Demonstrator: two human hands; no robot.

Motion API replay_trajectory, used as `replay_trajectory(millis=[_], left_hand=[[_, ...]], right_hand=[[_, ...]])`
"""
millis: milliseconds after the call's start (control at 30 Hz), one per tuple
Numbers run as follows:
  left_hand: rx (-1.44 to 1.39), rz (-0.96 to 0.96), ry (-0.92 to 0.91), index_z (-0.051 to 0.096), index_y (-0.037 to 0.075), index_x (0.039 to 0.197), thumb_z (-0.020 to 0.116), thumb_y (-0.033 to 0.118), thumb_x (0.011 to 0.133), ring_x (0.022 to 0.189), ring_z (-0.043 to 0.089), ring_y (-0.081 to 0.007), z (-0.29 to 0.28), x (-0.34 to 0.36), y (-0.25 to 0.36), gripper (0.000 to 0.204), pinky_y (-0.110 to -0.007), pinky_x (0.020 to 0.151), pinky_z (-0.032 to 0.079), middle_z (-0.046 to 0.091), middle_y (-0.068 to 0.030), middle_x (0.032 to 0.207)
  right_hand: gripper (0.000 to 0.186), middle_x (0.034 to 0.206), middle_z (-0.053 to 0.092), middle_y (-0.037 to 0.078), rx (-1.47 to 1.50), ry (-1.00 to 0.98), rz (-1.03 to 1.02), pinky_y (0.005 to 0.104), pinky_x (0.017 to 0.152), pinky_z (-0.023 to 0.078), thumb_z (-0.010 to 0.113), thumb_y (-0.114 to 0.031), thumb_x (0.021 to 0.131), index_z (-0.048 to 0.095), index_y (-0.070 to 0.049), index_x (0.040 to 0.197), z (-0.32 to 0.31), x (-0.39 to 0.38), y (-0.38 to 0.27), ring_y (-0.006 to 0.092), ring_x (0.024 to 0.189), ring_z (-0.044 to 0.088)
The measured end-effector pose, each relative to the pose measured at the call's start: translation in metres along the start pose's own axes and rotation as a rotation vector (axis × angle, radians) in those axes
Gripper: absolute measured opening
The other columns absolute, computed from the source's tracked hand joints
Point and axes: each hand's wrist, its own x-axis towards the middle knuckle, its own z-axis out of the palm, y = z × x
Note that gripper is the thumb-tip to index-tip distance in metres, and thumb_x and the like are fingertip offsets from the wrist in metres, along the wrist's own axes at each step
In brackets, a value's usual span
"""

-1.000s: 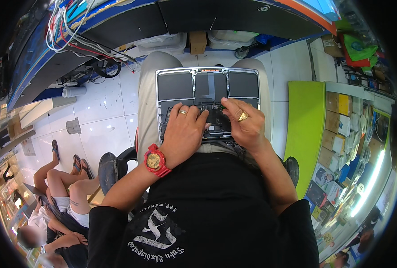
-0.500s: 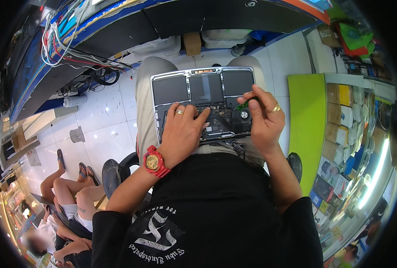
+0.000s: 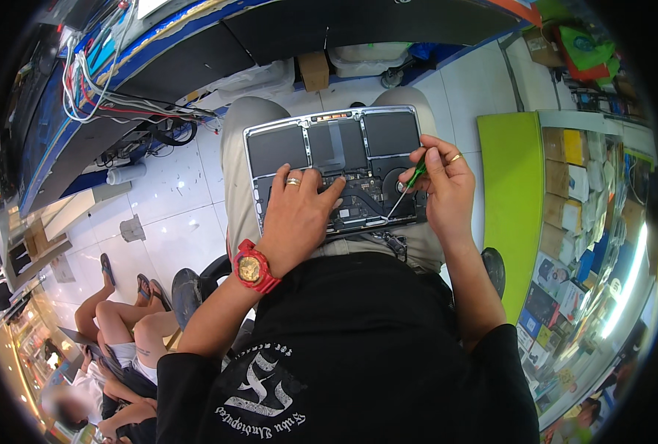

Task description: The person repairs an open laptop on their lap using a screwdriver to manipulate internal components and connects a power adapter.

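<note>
An opened laptop base [image 3: 275, 148] lies across my lap, its black battery cells on the far side and its circuit board and round fan on the near side. My left hand [image 3: 296, 211] rests over the left part of the board, fingers spread, covering what lies beneath. In my right hand [image 3: 449, 181] is a thin screwdriver [image 3: 418, 172] with a green handle. Its shaft slants down to the left, and the tip appears to meet the laptop near its front edge, below the fan.
Ahead stands a dark bench [image 3: 284, 41] with a cardboard box and plastic tubs under it. Loose cables [image 3: 85, 81] hang at the far left. A green-edged glass display case [image 3: 503, 214] runs along my right. Another person [image 3: 133, 333] sits at the lower left.
The screwdriver has swung into view, its shaft now pointing down to the laptop's front edge. My right hand has turned slightly; my left hand stays on the board.
</note>
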Motion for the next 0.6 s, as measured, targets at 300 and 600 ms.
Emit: replay_trajectory(millis=[300, 600], left_hand=[[0.064, 0.007, -0.045, 0.075, 0.018, 0.138, 0.075, 0.021, 0.100, 0.103, 0.063, -0.0302, -0.004, 0.004, -0.001, 0.038, -0.057, 0.118, 0.042, 0.063, -0.0105, 0.105], [0.045, -0.004, -0.030, 0.075, 0.019, 0.139, 0.075, 0.019, 0.100, 0.101, 0.062, -0.0293, -0.003, 0.000, -0.003, 0.039, -0.057, 0.116, 0.042, 0.061, -0.0097, 0.103]], right_hand=[[0.035, 0.109, 0.068, 0.008, 0.103, 0.000, 0.116, 0.0290, 0.063, 0.060, 0.052, -0.024, 0.120, 0.060, 0.002, 0.141, -0.001, 0.003, -0.002, 0.0162, 0.078, 0.074], [0.010, 0.105, 0.071, 0.012, -0.910, -0.316, -0.425, 0.0404, 0.076, 0.057, 0.076, -0.005, 0.099, 0.078, -0.001, 0.108, 0.022, 0.000, -0.002, 0.0316, 0.083, 0.073]])
